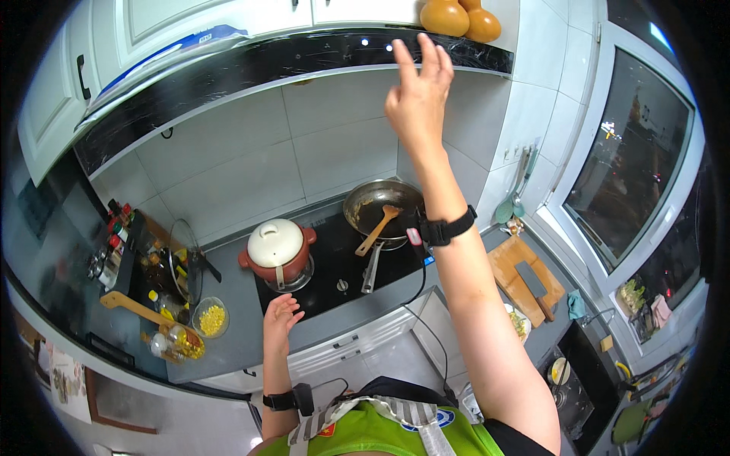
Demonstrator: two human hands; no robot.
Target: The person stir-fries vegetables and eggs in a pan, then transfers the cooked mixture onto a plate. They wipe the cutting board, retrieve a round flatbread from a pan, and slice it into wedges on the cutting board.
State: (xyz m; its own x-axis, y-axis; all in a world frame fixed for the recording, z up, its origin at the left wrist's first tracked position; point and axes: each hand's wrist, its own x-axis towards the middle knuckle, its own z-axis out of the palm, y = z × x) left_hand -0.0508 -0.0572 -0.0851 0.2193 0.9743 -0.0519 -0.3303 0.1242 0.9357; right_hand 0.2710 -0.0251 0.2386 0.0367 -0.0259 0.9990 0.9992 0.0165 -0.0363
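Observation:
My right hand [422,94] is raised with fingers spread, at or just before the black front panel of the range hood [319,54], near two lit spots; contact cannot be told. My left hand [280,319] is empty, its fingers loosely curled, at the counter's front edge below a red pot with a cream lid [275,243]. This pot stands on the left burner of the black glass hob [328,285]. On the right burner is a metal wok [365,199] with brown residue, and a wooden spatula [376,231] rests in it.
Left of the hob are a glass bowl of yellow corn kernels [211,320], bottles and an upright glass lid [185,262]. To the right lie a cleaver [531,279] on a wooden cutting board [509,256], a plate of food [518,322] and the sink [576,393]. Gourds [445,18] sit above the hood.

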